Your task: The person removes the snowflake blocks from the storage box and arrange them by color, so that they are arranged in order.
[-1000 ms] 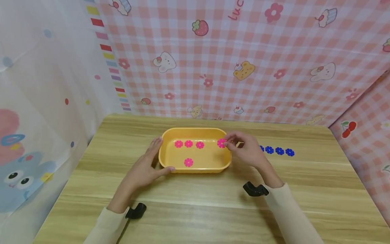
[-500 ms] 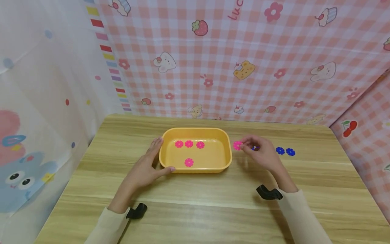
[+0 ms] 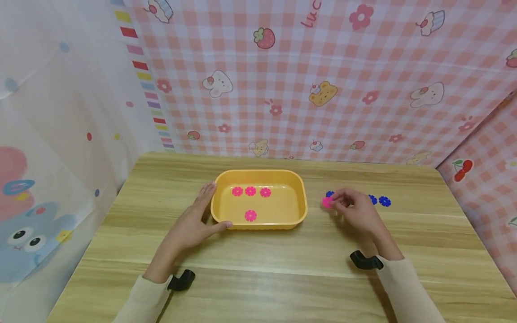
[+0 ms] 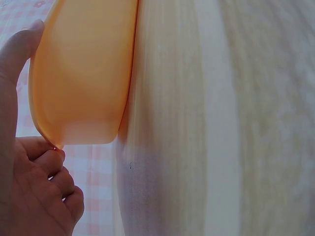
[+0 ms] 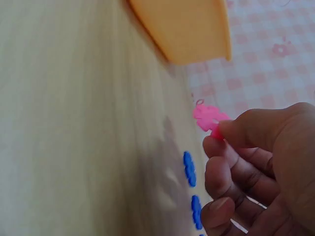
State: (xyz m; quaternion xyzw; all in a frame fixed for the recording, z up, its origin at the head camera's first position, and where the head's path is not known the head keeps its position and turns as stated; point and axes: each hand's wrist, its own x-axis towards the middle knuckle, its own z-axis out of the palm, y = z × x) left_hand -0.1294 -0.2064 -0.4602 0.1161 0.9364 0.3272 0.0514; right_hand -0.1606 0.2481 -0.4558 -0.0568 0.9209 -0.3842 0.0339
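Head view: a pink flower (image 3: 327,203) is pinched by the right hand (image 3: 359,213), the yellow tub (image 3: 264,226) held by the left hand (image 3: 193,225).

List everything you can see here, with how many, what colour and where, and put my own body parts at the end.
Tray: one, yellow, on the table
Flower pieces in the tray: four, pink, three along the far side and one nearer
Held flower piece: one, pink, pinched in the right hand
Blue flower pieces: at least three, blue, right of the tray; the hand may hide more
Table: one, wood-grain brown, under everything
Checked cloth: pink and white, behind the table and at its right
Plain-ground cloth: white, printed, at the left
Wrist devices: two, black, one per wrist
Sleeves: two, cream, on the forearms
Left hand: one, gripping the tray's left end
Right hand: one, right of the tray
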